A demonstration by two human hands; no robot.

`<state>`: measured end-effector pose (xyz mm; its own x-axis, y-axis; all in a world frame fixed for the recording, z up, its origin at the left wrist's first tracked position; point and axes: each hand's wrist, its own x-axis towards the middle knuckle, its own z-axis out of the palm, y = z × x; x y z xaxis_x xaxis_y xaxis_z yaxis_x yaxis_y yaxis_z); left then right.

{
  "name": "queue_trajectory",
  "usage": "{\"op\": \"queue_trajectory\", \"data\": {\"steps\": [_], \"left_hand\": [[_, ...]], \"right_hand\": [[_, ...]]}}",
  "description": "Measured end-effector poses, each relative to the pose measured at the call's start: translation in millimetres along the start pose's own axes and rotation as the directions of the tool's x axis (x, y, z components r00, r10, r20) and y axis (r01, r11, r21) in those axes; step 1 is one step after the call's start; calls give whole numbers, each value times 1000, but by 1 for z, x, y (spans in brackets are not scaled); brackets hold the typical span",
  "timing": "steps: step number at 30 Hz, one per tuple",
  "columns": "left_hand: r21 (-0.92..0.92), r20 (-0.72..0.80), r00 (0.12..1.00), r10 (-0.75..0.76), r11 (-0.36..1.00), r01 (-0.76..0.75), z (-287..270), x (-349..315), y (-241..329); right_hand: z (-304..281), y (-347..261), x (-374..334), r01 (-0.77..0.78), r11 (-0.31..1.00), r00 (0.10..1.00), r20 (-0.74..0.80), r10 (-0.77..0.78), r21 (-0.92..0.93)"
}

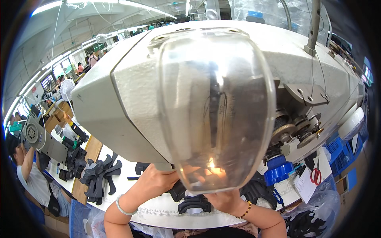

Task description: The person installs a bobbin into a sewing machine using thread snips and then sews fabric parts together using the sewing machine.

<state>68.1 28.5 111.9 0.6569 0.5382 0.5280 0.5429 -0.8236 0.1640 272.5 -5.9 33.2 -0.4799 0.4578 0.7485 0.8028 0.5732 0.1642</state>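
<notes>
A large white sewing machine head [131, 91] fills the middle of the head view, with a clear plastic guard [238, 99] in front. Below it, my left hand [156, 180] comes in from the left, its fingers curled inward. My right hand [226, 200] meets it from the right, fingers bent in beneath the guard. Both sets of fingertips come close together near a bright light, blurred by the guard and its glare. What they pinch cannot be made out. Just below and between the hands lies a black curved padded piece [194, 205].
Dark strap-like pieces [101, 178] are heaped on the left of the white table. More black pieces [258, 190] lie right of my hand. Beyond them are a blue cup-shaped part [278, 170], red-handled scissors [316, 176] and a paper sheet [303, 188]. A co-worker [35, 186] sits far left.
</notes>
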Motion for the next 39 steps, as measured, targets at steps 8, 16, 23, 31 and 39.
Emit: {"op": "queue_trajectory", "data": {"steps": [8, 16, 23, 31, 39], "left_hand": [[22, 55, 998, -8, 1000, 7, -4, -1, 0], [32, 50, 998, 40, 999, -42, -7, 5, -1], [43, 43, 999, -8, 999, 6, -7, 8, 8], [86, 5, 1000, -11, 996, 10, 2, 0, -5], [50, -46, 998, 36, 998, -34, 15, -4, -16]], "right_hand": [[0, 1, 1, -9, 1000, 1000, -18, 8, -21], [2, -2, 2, -35, 999, 999, -22, 35, 3], [7, -3, 1, -103, 991, 991, -76, 110, 83], [-5, 0, 13, -65, 991, 990, -115, 79, 121], [3, -1, 5, -138, 969, 986, -60, 153, 205]]}}
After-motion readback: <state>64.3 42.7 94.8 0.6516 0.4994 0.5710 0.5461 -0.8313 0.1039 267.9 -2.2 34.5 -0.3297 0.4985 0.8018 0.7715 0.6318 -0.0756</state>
